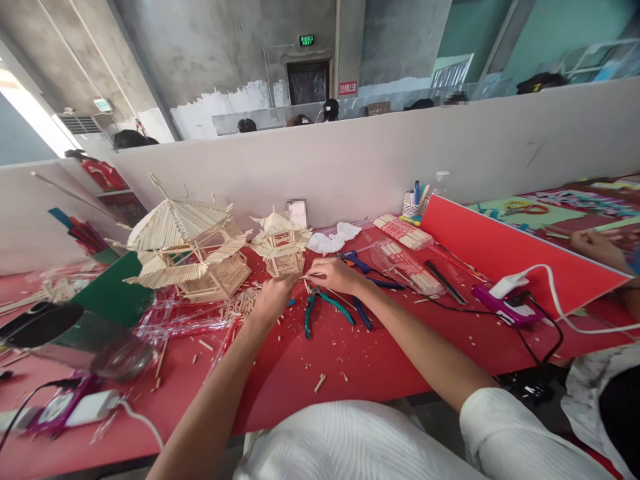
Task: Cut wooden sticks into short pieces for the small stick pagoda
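Fingers closed, the left hand [274,298] and right hand [331,273] pinch what appears to be a short wooden stick [313,275] between them, near green-handled pliers [337,306] on the red surface [380,363]. A light, steady grip would likely suit wood so thin; a small stick pavilion [283,248] stands just beyond.

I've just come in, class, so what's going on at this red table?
A person's left hand and right hand meet over the red table, pinching what looks like a thin stick between them. Teal-handled pliers lie just beside the hands. Beyond them stand two stick models, a larger one to the left of a smaller one.
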Demonstrator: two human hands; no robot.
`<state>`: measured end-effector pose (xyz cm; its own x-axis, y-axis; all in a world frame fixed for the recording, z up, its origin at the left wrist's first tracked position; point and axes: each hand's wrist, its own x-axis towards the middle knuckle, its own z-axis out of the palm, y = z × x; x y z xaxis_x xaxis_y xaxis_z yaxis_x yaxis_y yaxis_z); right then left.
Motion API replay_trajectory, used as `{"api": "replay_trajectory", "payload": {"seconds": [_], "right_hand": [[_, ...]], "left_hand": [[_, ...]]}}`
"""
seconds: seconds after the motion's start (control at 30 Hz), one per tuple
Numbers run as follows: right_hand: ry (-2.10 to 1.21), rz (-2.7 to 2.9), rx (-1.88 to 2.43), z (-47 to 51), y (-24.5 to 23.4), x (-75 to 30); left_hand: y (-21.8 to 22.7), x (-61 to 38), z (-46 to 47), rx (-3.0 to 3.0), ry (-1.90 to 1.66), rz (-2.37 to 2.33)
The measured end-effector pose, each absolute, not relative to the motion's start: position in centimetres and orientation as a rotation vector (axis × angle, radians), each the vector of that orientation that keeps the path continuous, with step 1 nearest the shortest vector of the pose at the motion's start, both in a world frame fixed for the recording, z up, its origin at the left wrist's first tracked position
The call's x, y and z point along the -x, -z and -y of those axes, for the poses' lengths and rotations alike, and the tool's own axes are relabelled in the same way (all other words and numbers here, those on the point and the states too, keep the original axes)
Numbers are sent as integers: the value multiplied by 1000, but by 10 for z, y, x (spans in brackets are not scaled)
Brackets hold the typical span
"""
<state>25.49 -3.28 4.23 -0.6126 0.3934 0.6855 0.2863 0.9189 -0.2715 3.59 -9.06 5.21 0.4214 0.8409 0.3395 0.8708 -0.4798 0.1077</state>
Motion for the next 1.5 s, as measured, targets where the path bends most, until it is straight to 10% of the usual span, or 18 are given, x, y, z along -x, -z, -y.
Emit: {"api": "replay_trajectory", "payload": {"seconds": [1.5], "right_hand": [[-177, 2457, 476, 28, -36, -255]], "left_hand": [[-66, -46, 97, 2640, 312, 1673]]}}
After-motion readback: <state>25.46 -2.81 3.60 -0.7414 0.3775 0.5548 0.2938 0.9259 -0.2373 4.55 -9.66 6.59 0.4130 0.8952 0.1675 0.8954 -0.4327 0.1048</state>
